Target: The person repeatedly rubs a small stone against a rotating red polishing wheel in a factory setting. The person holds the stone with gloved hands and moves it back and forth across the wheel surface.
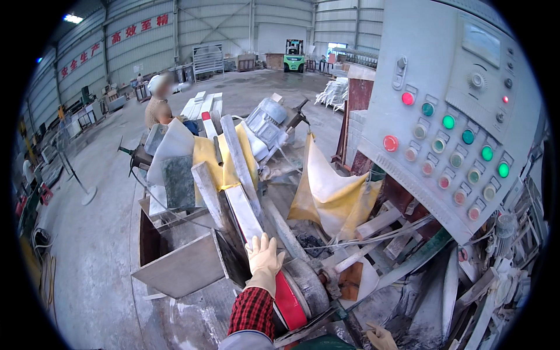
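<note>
Just beyond the near end of the red belt point(290, 304), the gloved left hand point(265, 262) rests on a white strip point(243, 211), its grip slightly spread; the strip reaches the yellow cloth point(205, 153) between two grey bars point(208, 192). The gloved right hand point(381, 338) is cropped; its grip I cannot tell.

Head-worn fisheye view, facing forward and down, left hand point(265, 263) close
</note>
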A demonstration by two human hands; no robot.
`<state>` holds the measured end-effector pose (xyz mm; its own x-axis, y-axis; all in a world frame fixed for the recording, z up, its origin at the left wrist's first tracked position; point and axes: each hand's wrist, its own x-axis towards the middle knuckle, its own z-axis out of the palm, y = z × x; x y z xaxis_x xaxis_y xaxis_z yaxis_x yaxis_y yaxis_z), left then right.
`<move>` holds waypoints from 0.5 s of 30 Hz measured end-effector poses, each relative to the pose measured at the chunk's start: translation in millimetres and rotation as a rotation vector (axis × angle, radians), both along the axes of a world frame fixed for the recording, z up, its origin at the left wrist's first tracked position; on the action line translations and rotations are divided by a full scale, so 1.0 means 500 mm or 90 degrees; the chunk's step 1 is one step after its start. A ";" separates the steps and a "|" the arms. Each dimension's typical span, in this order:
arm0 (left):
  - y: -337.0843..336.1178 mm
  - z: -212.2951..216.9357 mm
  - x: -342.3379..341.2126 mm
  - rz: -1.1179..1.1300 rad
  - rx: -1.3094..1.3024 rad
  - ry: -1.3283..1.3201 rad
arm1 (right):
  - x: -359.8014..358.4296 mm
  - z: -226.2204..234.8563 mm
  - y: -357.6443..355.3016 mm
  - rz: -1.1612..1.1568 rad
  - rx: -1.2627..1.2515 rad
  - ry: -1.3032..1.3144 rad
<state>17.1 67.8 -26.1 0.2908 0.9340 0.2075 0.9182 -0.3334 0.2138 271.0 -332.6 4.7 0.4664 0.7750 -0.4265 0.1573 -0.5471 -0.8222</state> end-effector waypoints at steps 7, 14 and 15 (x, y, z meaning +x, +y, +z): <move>-0.011 -0.013 0.006 0.013 0.008 -0.027 | 0.018 -0.014 -0.052 -0.037 0.033 0.074; -0.026 -0.018 0.012 0.019 0.023 -0.023 | 0.031 -0.073 -0.136 -0.072 0.057 -0.001; -0.030 -0.016 0.016 0.020 0.012 -0.019 | 0.028 -0.086 -0.149 -0.092 0.080 0.016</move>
<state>25.1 52.9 -34.1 0.2549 0.9384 0.2331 0.9217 -0.3087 0.2350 284.9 -406.9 -38.5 0.5668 0.7487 -0.3438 0.0629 -0.4554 -0.8881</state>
